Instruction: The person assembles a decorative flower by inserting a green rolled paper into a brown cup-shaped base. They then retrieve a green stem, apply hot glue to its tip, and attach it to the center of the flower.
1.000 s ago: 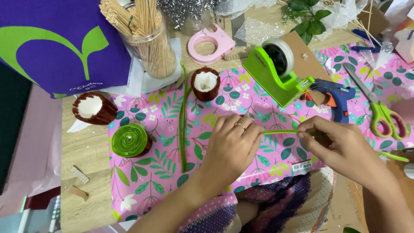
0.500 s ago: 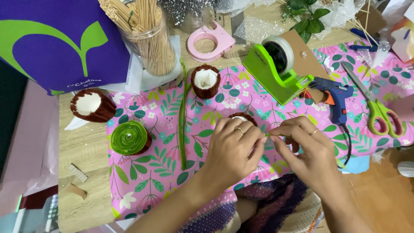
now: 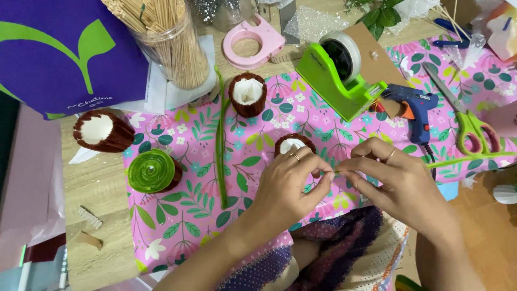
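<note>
My left hand (image 3: 288, 186) grips a small brown cup with white filling (image 3: 292, 145) on the pink floral sheet (image 3: 188, 215). My right hand (image 3: 390, 180) pinches the end of a thin green strip (image 3: 468, 157) right beside the left fingers; the strip trails off to the right. Both hands touch at the fingertips over the cup, which they mostly hide.
A green rolled cup (image 3: 152, 171), two more brown cups (image 3: 102, 131) (image 3: 247, 95), long green strips (image 3: 221, 145), a green tape dispenser (image 3: 336, 73), blue glue gun (image 3: 414, 110), green scissors (image 3: 468, 121), a jar of sticks (image 3: 172, 40), pink tape holder (image 3: 247, 46) and purple bag (image 3: 64, 54).
My right hand has drawn in to the left and met the left hand at the cup, bringing the green strip's end with it. The left hand has stayed on the cup.
</note>
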